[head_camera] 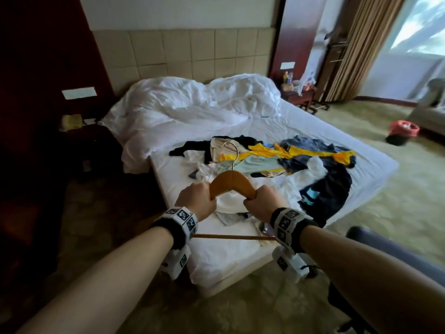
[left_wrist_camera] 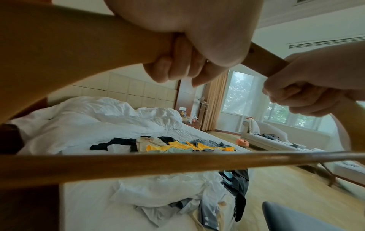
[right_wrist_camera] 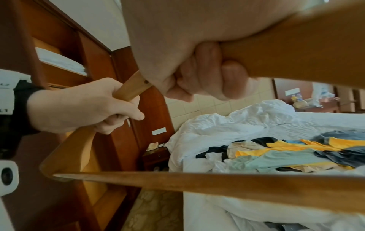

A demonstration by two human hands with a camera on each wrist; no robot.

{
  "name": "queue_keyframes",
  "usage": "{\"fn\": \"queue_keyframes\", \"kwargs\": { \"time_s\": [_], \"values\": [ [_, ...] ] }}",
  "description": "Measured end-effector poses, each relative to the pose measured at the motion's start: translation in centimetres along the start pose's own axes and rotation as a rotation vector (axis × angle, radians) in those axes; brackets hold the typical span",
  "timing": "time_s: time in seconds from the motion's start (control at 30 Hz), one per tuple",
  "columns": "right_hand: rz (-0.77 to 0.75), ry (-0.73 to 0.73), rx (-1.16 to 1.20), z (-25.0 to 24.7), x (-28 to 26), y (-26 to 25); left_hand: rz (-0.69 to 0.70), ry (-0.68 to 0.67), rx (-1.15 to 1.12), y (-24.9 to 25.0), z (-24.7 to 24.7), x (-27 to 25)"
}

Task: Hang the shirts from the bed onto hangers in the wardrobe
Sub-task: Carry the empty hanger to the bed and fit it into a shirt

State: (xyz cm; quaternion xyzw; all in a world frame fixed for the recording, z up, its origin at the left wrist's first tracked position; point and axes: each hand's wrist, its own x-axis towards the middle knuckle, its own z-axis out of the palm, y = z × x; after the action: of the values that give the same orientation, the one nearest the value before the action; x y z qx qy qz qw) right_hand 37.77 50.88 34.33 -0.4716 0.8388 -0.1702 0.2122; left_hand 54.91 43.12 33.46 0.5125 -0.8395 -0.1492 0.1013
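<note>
Gripping a wooden hanger [head_camera: 231, 183] by both shoulders, a person stands at the corner of the bed [head_camera: 240, 251], the left hand [head_camera: 197, 200] curled round one sloping arm and the right hand [head_camera: 261, 201] wrapped round the other. The hanger carries no shirt yet; its metal hook [head_camera: 231, 153] points away, over the pile, and its lower bar [head_camera: 231, 236] runs below the wrists.

To do this step well, one hand would best let go and pick a single shirt from the heap, while the other keeps the hanger steady by its neck. Feeding one shoulder of the hanger through the collar, then the other, should seat the garment evenly. Pulling a shirt from under its neighbours risks dragging several along.

The shirts [head_camera: 277, 160] lie loose and tangled on the white sheet, just beyond the hanger: yellow, pale green, blue-grey, black and cream pieces overlapping, with a white shirt [head_camera: 228, 203] crumpled directly under the hands and a dark one with a light blue print draped over the bed's right edge. All look soft, limp and creased.
</note>
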Motion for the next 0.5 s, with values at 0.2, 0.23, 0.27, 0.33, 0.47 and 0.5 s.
{"fn": "queue_keyframes", "kwargs": {
  "time_s": [0.2,0.23,0.27,0.33,0.47,0.5],
  "values": [
    [0.11,0.014,-0.084,-1.0,4.2,0.8,0.074,-0.082,-0.084,0.6,1.9,6.1],
    [0.116,0.021,-0.094,-1.3,4.8,1.0,0.084,-0.093,-0.097,0.8,2.3,7.0],
    [0.125,0.028,-0.097,-1.6,5.5,1.2,0.101,-0.096,-0.105,1.1,2.7,8.1],
    [0.155,0.034,-0.08,-2.0,6.6,1.9,0.141,-0.102,-0.118,1.8,3.6,9.8],
    [0.226,0.034,-0.093,-2.3,8.9,4.5,0.178,-0.168,-0.12,3.7,5.8,12.7],
    [0.237,0.032,-0.104,-2.4,9.6,5.2,0.177,-0.19,-0.125,4.2,6.4,13.3]
  ]
}}
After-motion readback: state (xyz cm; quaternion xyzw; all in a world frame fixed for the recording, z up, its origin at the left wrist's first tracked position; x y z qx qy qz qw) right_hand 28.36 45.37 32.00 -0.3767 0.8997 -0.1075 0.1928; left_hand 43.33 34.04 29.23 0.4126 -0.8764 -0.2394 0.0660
